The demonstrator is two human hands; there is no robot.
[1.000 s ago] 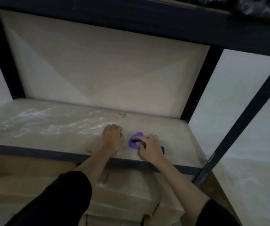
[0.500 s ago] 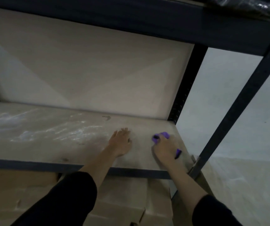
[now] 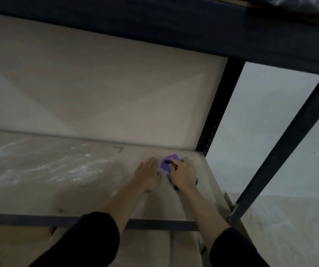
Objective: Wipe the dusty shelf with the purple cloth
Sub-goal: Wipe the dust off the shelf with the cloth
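Mid-wipe — my right hand [image 3: 183,175] clutches bunched purple cloth [image 3: 168,162] on dusty wooden shelf board [image 3: 39,189]; left hand [image 3: 148,174] flat, bracing — next sweep leftward into pale dust.

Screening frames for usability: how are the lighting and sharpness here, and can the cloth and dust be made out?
Head view: dim and soft throughout, edges smeared. The purple cloth reads clearly by colour under the right hand; the left hand lies flat beside it. Pale dust streaks show on the left of the shelf.
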